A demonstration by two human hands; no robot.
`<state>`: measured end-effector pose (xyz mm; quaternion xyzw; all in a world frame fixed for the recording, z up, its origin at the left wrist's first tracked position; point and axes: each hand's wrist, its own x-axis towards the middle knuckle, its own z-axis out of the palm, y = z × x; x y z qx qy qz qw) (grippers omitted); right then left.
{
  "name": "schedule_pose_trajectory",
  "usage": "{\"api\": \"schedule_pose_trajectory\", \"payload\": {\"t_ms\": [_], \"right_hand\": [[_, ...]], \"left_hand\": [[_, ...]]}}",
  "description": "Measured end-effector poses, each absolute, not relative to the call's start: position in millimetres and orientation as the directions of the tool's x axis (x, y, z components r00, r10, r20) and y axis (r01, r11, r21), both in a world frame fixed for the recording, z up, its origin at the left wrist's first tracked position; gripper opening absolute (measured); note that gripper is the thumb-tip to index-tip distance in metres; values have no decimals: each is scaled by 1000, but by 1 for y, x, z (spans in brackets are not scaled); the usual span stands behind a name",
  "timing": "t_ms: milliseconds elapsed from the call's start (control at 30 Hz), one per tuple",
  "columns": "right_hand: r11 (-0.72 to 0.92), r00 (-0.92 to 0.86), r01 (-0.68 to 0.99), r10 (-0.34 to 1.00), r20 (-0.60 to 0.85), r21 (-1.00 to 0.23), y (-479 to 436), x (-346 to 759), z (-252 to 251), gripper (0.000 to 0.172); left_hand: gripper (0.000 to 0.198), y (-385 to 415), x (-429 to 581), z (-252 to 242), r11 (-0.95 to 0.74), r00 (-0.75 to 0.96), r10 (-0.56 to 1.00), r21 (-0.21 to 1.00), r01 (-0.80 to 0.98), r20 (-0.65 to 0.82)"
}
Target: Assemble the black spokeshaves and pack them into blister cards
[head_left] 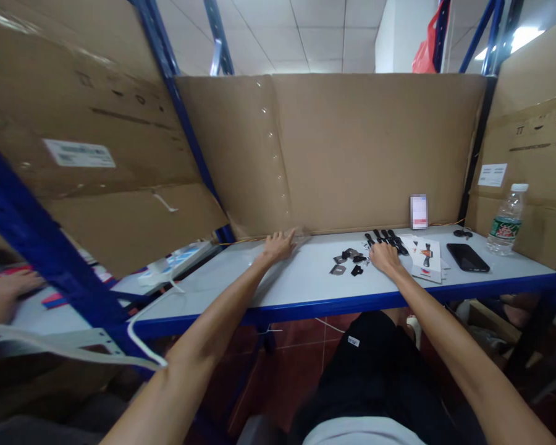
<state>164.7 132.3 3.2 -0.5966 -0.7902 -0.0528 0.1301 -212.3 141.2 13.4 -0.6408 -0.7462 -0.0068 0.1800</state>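
Note:
My left hand (pixel 279 246) reaches to the back of the white tabletop, its fingers stretched out and apart. Beside its fingertips lies something clear, perhaps thin plastic (pixel 302 236), too blurred to make out. My right hand (pixel 384 256) is at the near end of several black handles (pixel 389 238) laid in a row. Its fingers are bent and closed, and what is under them is hidden. Just left of it lie loose flat grey metal plates (pixel 338 270) and small black pieces (pixel 357 271). A printed leaflet or flat box (pixel 425 256) with a picture of a black-handled tool is to its right.
A black phone (pixel 467 257), dark keys or similar items (pixel 463 233) and a water bottle (pixel 506 222) stand at the right. A lit phone (pixel 418 212) leans on the cardboard back wall (pixel 375 154). Blue posts frame the table; another person's hand (pixel 21 282) shows far left.

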Motion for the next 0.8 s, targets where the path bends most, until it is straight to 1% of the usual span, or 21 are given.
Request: {"api": "schedule_pose_trajectory", "payload": {"t_ms": [67, 200, 267, 333, 467, 600, 700, 800], "right_hand": [[278, -251, 957, 934, 256, -78, 131, 165, 4, 41], [279, -255, 958, 935, 245, -71, 128, 165, 7, 43], [283, -259, 957, 934, 246, -68, 127, 165, 8, 44], [281, -256, 957, 935, 247, -70, 127, 165, 8, 43], [269, -240, 960, 936, 258, -83, 129, 165, 6, 40], [268, -238, 960, 934, 266, -83, 132, 165, 4, 40], [274, -246, 960, 931, 271, -67, 133, 165, 4, 41], [271, -245, 961, 931, 269, -62, 133, 165, 3, 43]], "left_hand": [[68, 141, -209, 13, 179, -100, 950, -252, 951, 297], [70, 141, -207, 10, 185, -76, 928, -273, 944, 366], [70, 141, -202, 11, 201, -74, 908, -274, 941, 412], [69, 141, -191, 15, 172, -42, 899, -263, 949, 437], [65, 137, -153, 28, 22, 79, 892, -218, 976, 446], [57, 134, -110, 31, -153, 194, 892, -131, 980, 409], [55, 136, -82, 21, -329, 338, 852, -92, 940, 400], [61, 139, -61, 3, -525, 498, 789, -26, 851, 359]]}}
